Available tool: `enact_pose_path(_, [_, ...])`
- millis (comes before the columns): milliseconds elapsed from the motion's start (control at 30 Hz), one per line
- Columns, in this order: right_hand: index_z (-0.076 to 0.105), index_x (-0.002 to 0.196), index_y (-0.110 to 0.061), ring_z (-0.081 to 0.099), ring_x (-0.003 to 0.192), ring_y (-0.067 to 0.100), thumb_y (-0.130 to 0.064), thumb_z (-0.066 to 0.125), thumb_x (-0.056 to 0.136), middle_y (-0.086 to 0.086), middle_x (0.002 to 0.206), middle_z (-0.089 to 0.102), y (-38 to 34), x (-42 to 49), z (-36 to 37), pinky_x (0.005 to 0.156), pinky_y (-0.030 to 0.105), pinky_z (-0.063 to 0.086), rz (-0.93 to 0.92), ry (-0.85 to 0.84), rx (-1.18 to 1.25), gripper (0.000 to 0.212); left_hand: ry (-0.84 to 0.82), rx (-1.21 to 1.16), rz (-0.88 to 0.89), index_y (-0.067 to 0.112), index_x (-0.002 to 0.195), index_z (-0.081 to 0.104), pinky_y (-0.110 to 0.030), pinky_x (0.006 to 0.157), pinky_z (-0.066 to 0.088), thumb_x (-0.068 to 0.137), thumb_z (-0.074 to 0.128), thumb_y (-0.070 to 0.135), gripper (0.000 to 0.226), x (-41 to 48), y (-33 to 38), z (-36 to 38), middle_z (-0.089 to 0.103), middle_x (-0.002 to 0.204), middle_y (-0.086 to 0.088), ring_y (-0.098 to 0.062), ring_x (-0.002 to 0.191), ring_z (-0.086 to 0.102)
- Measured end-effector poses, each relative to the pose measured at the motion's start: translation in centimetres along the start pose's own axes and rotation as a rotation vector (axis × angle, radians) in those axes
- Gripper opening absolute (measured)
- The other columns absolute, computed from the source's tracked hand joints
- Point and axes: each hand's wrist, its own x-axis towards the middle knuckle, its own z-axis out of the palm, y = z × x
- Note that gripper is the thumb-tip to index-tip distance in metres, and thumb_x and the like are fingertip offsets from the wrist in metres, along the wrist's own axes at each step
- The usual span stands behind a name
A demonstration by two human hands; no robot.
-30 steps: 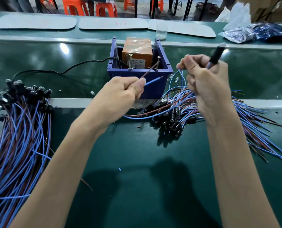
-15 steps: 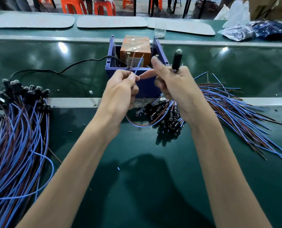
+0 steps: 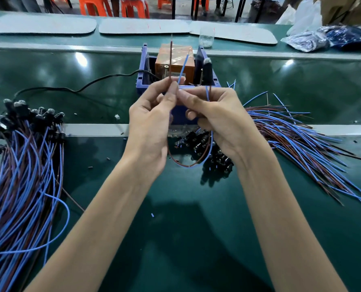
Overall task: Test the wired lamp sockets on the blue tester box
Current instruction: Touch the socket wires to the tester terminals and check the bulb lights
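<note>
Wire ends (image 3: 183,68) higher — above left hand (image 3: 152,123) grip (socket (image 3: 207,68) above right hand (image 3: 221,116))

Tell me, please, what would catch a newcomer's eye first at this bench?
The two hands at the centre: the left hand pinches the brown and blue ends of a wired socket, pointing up before the blue tester box, while the right hand grips its leads, the black socket standing above it. Next, sprawling blue-and-brown wire bundles on the green bench: the left bundle and the right bundle.
</note>
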Motion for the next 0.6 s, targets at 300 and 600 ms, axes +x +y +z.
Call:
enact_pose_path(300, [0.058,0.082,-0.011,0.052,0.040,0.003,-0.009,0.055,0.096,0.004,0.070,0.073,-0.7,0.1,-0.5,0.036,0.007,0.034,0.011,0.037,0.057,0.014,0.060,0.038,0.037,0.023,0.100,0.071,-0.013,0.047,0.040,0.097,0.055,0.019,0.017,0.1,0.3,-0.4,0.057,0.058,0.012,-0.002,0.050,0.048])
enact_pose_path(600, [0.055,0.087,-0.012,0.038,0.039,0.003,-0.005,0.058,0.093,-0.002,0.056,0.065,-0.3,1.1,-2.4,0.036,0.012,0.026,-0.118,0.395,0.039,0.010,0.128,0.310,0.065,0.015,0.124,0.061,-0.014,0.048,0.039,0.099,0.040,0.005,0.034,2.5,0.2,-2.8,0.060,0.059,0.012,-0.002,0.044,0.043])
